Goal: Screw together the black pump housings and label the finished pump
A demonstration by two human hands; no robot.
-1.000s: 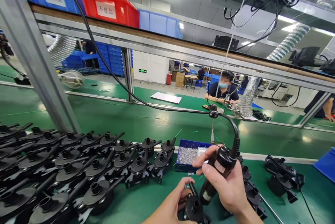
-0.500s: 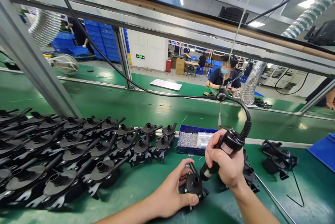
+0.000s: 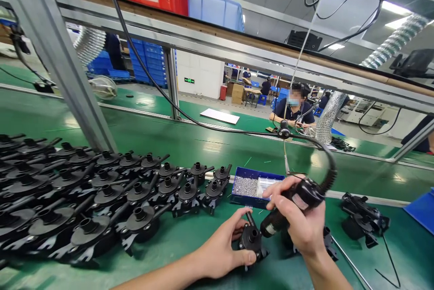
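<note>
My left hand (image 3: 225, 247) grips a small black pump housing (image 3: 251, 236) with an upright spout, thumb on the near side and fingers behind. In my right hand (image 3: 301, 217) is a black corded electric screwdriver (image 3: 286, 211), tilted with its lower end close to the housing's right side. Whether its tip touches the housing, I cannot tell. Just beyond both hands lies a blue tray (image 3: 249, 199) holding many small silver screws (image 3: 246, 186) and a clear-white container. Partly hidden behind my right hand are more black parts (image 3: 328, 240).
Rows of similar black housings (image 3: 139, 217) cover the bench's left side. More black parts (image 3: 364, 217) lie at right, near a thin metal rod (image 3: 351, 260) and a blue bin (image 3: 422, 208). The screwdriver's cable hangs overhead. A co-worker (image 3: 294, 107) sits across.
My view has shifted left and slightly up. My left hand still holds the pump housing; the screwdriver tilts flatter, and my right index finger has loosened from around it.
</note>
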